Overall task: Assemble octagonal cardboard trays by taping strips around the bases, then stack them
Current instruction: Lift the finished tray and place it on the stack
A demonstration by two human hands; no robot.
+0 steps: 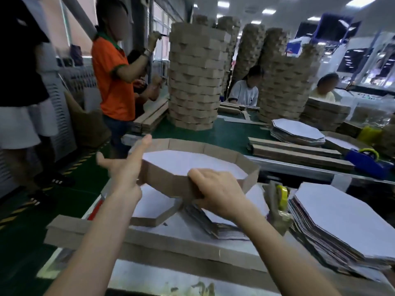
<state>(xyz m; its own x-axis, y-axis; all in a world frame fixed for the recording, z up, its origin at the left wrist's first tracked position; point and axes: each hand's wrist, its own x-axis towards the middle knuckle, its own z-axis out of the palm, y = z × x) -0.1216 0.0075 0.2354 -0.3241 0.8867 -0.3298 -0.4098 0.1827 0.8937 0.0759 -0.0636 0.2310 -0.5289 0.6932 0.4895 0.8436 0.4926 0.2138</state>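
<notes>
My right hand (215, 189) grips the near wall of the octagonal tray (192, 162), fingers curled over its edge. My left hand (126, 165) lies flat against its left wall, fingers straight. The tray hangs above a finished tray (152, 207) on the metal table (149, 278), with strips (149, 238) near me and a stack of bases (342, 221) to the right. Tall tray stacks (196, 82) stand far off on the green belt (230, 129).

The scene is brightly lit by ceiling light panels (268, 11), which are blown out; the left hand (126, 167) is blurred, edges are bowed, the background is softened
</notes>
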